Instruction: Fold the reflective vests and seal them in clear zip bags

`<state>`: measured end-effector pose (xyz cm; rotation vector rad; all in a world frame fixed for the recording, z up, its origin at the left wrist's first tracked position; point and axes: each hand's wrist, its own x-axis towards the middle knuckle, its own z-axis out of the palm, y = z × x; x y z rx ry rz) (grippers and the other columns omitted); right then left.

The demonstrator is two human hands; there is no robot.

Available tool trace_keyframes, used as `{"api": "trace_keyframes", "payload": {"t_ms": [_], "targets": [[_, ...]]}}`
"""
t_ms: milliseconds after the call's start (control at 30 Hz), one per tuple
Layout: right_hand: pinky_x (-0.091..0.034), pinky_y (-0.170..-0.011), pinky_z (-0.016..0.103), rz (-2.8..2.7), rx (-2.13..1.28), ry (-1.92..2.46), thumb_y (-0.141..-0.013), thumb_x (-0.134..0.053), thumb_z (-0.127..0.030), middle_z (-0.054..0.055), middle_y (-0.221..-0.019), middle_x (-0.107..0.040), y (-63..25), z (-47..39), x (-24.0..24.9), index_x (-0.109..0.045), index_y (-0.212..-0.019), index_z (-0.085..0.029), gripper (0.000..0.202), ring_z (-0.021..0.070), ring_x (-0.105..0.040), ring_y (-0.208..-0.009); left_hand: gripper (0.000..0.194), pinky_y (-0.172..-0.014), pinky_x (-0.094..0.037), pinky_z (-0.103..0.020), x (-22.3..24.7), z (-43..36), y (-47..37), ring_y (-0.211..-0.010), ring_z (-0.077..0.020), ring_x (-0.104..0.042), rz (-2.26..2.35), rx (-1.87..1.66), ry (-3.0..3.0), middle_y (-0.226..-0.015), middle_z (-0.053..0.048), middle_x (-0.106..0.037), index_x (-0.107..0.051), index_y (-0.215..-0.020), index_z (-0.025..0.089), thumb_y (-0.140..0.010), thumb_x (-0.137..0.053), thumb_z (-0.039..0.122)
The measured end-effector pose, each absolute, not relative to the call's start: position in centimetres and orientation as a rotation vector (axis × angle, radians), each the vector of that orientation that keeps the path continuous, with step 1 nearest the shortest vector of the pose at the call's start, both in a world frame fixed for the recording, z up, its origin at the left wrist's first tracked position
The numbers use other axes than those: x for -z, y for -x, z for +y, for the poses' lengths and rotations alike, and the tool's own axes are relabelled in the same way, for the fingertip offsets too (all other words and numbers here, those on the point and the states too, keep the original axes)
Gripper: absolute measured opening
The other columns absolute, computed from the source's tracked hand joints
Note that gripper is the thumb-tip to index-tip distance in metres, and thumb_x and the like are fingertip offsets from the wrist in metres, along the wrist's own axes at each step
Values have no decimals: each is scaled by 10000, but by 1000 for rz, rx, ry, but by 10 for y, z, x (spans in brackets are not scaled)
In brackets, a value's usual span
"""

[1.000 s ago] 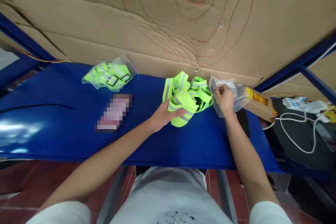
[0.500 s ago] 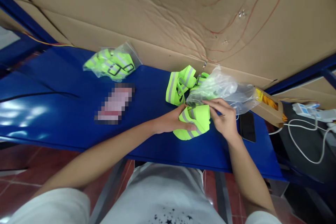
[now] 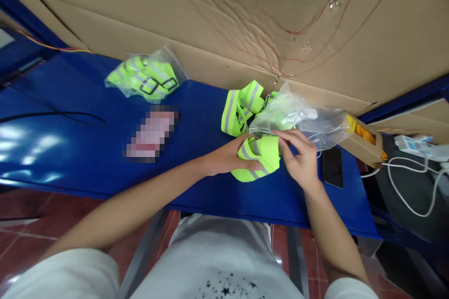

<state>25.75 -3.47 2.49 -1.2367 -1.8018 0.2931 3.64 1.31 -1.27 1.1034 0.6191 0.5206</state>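
Observation:
A folded bundle of neon-yellow reflective strap (image 3: pixel 257 163) with grey stripes is gripped in my left hand (image 3: pixel 233 158), the thumb lying across its front. My right hand (image 3: pixel 299 154) is closed in a pinch at the bundle's upper right edge, close to the mouth of a clear plastic bag (image 3: pixel 289 110); its exact fingertip contact is partly hidden. More of the yellow strap (image 3: pixel 229 114) lies in loose loops behind my left hand. Some yellow material shows through the plastic bag.
On the blue table (image 3: pixel 196 107), another clear bag of yellow straps with black buckles (image 3: pixel 145 77) lies at the back left. In front of it is a blurred-out pink item (image 3: pixel 150 135). A dark phone (image 3: pixel 332 167), a cardboard box (image 3: pixel 366 142) and white cables (image 3: pixel 400 187) are at right. Cardboard stands behind.
The view has shifted slightly. My hands keep almost the same hold, and the strap bundle has barely moved.

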Motion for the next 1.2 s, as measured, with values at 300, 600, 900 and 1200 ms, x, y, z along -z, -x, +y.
{"api": "trace_keyframes", "payload": {"t_ms": [300,600,900,1200], "targets": [[-558,-780,308,-1811,-325,1182,-929,-715,-108,14,-990,-736,-269,-36,-29,-757,-1172,-279,300,157,-687,-849,771,-1063,-523,-461,8,11,-36,-1214,-295,-673,556,-478,-1225,-1295,-107,-714,-578,-1307,188,-660,-974,327],[-603,-807,338,-2044,-45,1050,-914,-728,-54,41,-981,-794,-264,-41,-28,-795,-1068,-253,261,184,-757,-878,582,-902,-519,-369,17,10,-32,-1040,-257,-679,609,-456,-1587,-1097,-56,-725,-607,-1120,183,-711,-926,447],[-606,-972,348,-2089,-177,1119,-964,-678,-84,62,-1167,-802,-258,-44,-27,-776,-1164,-237,270,193,-773,-1071,711,-901,-518,-386,8,7,-31,-1069,-296,-704,763,-524,-1792,-1188,-68,-707,-527,-1324,211,-768,-874,488],[-561,-1095,372,-2057,-524,1136,-1070,-526,-184,45,-1328,-755,-258,-40,-26,-661,-1414,-287,384,195,-711,-1256,631,-950,-524,-366,16,8,-35,-1076,-249,-674,602,-588,-1543,-1172,-55,-728,-621,-1251,195,-743,-906,438]]}}
